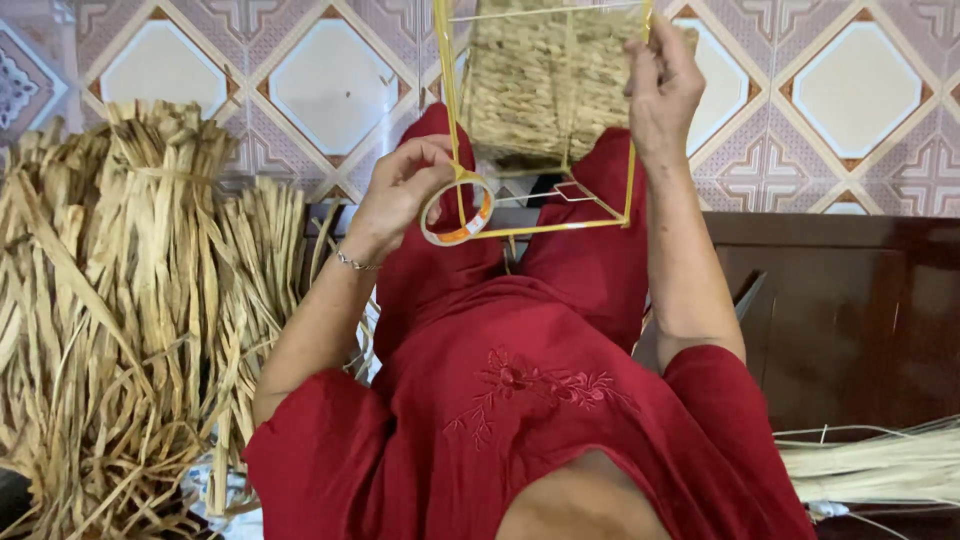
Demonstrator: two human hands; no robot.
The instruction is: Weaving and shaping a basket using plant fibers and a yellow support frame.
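1. The left hand [400,190] is curled around a roll of tape [456,212], thumb and fingers pinching its rim, right at the lower corner of a yellow wire frame [545,228]. I judge the step in hand to be binding that corner, so the roll is best kept close against the wire with the strip taut.

2. The right hand [660,85] is closed around the frame's upright rod on the far side, fingers pressed together. A firm hold here looks like what keeps the frame from twisting while the other hand works.

3. The frame rests above the lap, over the red trousers [590,270], and a woven panel [545,80] of straw-coloured plait fills its upper part. The tape should stay clear of the weave, or it may snag the strands.

4. Each turn probably wants to overlap the one beside it; gaps at a corner would let the wire slip.

5. Bundles of dried leaves [140,300] lie on the tiled floor [330,80] to the person's left, and a thinner sheaf of pale stalks [880,465] lies to the right, near a dark wooden bench [850,300]. Both are well apart from the hands.
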